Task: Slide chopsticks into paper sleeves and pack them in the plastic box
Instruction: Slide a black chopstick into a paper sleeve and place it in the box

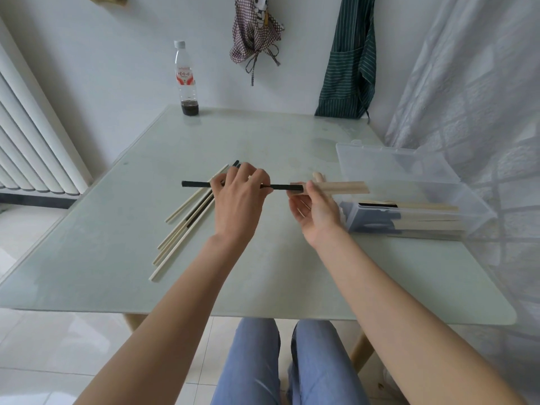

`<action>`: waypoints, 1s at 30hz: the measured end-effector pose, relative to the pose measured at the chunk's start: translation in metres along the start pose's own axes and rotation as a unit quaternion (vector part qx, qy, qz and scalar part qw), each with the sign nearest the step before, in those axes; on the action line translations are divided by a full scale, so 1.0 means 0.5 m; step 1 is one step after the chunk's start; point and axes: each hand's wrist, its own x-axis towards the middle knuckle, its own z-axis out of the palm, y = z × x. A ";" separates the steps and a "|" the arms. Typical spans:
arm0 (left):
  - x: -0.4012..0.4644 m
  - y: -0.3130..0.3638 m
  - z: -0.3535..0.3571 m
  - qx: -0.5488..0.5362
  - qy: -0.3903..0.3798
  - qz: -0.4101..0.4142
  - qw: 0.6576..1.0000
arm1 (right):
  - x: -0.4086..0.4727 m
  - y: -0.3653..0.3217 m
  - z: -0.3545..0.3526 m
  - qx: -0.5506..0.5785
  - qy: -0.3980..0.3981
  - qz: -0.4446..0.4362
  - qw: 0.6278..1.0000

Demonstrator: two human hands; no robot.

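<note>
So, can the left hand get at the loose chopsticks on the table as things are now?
Probably not yet. The loose chopsticks lie right under the left hand with nothing between, but its fingers grip the black chopstick going into the paper sleeve.

Black chopsticks (195, 184) in my left hand (238, 197); tan paper sleeve (340, 187) in my right hand (317, 213). Loose chopsticks (181, 226) on table: mostly pale wood, a few black. Table (204, 273): pale grey-green glass top. Plastic box (409, 182): clear, w/ tan sleeves inside. Bottle (186, 78): clear, white cap, red-and-white label, dark liquid at bottom. Apron (347, 59): dark green w/ thin white stripes. Cloth (255, 33): red-and-white check. My jeans (248, 363): light blue.
</note>
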 end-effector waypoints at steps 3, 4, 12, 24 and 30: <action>0.011 0.013 -0.003 0.044 0.002 0.037 0.998 | -0.011 -0.002 0.010 -0.001 -0.014 0.002 1.000; 0.014 0.015 -0.007 0.048 -0.002 0.043 0.998 | -0.009 -0.006 0.010 0.001 -0.011 0.002 1.000; 0.023 0.020 -0.011 0.013 -0.052 0.034 0.998 | 0.008 -0.030 0.000 -0.014 -0.004 0.011 1.000; 0.012 -0.004 0.000 -0.086 -0.092 -0.041 0.991 | 0.012 -0.067 -0.023 0.002 0.033 0.008 0.999; 0.001 0.031 0.006 -0.248 -0.126 -0.078 0.957 | 0.009 -0.045 -0.013 0.007 -0.005 0.015 1.000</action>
